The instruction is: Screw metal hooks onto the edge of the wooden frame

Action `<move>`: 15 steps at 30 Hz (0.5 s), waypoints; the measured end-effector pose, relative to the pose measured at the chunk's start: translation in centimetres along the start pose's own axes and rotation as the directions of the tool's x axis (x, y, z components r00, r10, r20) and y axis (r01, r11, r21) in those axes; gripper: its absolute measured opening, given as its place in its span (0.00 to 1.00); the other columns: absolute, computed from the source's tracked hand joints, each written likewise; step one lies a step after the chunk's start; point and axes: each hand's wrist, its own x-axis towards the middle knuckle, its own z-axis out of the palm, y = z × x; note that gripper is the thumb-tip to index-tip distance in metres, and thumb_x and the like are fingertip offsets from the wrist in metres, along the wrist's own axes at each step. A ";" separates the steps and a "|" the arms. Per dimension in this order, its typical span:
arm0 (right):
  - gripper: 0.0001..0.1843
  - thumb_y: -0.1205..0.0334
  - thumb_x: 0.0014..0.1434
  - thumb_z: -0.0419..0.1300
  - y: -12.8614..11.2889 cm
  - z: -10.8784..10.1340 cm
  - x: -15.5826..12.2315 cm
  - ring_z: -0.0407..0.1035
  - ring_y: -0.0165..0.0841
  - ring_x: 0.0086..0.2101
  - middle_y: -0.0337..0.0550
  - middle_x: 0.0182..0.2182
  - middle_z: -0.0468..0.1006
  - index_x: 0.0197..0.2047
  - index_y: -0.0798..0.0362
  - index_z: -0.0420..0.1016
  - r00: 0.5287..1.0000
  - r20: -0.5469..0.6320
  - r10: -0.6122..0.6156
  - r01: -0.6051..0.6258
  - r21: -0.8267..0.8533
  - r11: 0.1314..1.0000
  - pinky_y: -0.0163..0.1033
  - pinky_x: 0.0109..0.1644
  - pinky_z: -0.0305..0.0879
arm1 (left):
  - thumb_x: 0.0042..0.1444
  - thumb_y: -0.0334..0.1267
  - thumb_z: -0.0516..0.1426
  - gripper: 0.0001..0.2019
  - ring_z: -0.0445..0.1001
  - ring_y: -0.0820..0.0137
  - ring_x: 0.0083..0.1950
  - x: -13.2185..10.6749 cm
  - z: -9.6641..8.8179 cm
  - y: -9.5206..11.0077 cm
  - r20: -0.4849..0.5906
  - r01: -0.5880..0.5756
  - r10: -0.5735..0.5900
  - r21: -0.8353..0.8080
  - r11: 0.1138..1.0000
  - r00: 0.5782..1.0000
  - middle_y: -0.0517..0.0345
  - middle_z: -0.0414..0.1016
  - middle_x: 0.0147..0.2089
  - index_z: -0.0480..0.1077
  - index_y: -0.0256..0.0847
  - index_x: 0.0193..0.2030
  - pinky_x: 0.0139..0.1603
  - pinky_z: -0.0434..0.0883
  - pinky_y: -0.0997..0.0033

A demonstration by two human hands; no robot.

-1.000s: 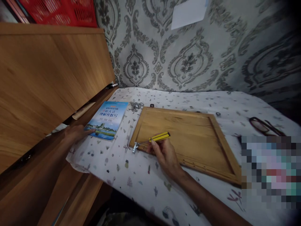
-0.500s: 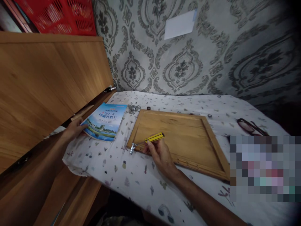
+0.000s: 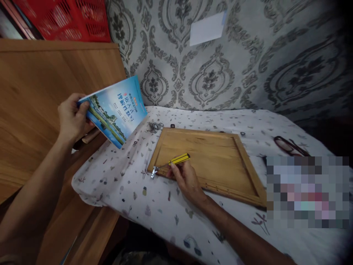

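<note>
A blue book [image 3: 117, 110] with a landscape cover is up off the table, tilted, with my left hand [image 3: 73, 114] gripping its near left corner. My right hand [image 3: 187, 180] is closed around a screwdriver [image 3: 179, 159] with a yellow and black handle. The screwdriver's shaft points left to a metal hinge [image 3: 153, 172] at the near left corner of a wooden cabinet door [image 3: 204, 154]. Whether its tip touches a screw is too small to tell. The door lies flat, and small holes show along its near edge.
Small metal parts [image 3: 154, 127] in a clear bag lie behind the door's left corner. Glasses [image 3: 291, 145] rest on the patterned cloth [image 3: 132, 198] at the right. A wooden panel [image 3: 55, 81] stands at the left, below a red basket [image 3: 66, 20].
My left hand has lifted the book off the cloth, up and to the left, and tilted it. My right hand and the screwdriver stay at the hinge.
</note>
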 end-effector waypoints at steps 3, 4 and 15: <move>0.18 0.41 0.68 0.49 -0.1 0.0 0.0 0.74 0.37 0.28 0.43 0.28 0.77 0.38 0.47 0.61 1.000 0.004 0.006 -0.006 0.002 1.000 0.43 0.35 0.72 | 0.56 0.35 0.53 0.10 0.64 0.79 0.16 0.8 0.5 0.6 0.024 -0.104 0.102 0.097 0.990 0.995 0.63 0.65 0.22 0.73 0.35 0.39 0.14 0.58 0.83; 0.18 0.41 0.68 0.49 0.0 0.0 0.0 0.74 0.37 0.28 0.43 0.27 0.77 0.38 0.47 0.61 1.000 0.003 0.008 -0.008 0.000 1.000 0.43 0.34 0.72 | 0.56 0.35 0.53 0.10 0.64 0.79 0.15 1.3 0.7 0.6 0.025 -0.115 0.113 0.120 0.986 0.993 0.63 0.64 0.21 0.73 0.34 0.39 0.14 0.58 0.83; 0.19 0.42 0.69 0.49 0.3 -0.1 -0.2 0.73 0.36 0.28 0.44 0.28 0.78 0.39 0.49 0.62 0.999 -0.009 0.033 -0.034 -0.031 0.999 0.41 0.34 0.71 | 0.55 0.25 0.57 0.03 0.62 0.79 0.21 7.7 5.3 -1.9 -0.009 0.162 -0.169 -0.225 0.961 0.986 0.67 0.63 0.22 0.69 0.34 0.34 0.29 0.70 0.75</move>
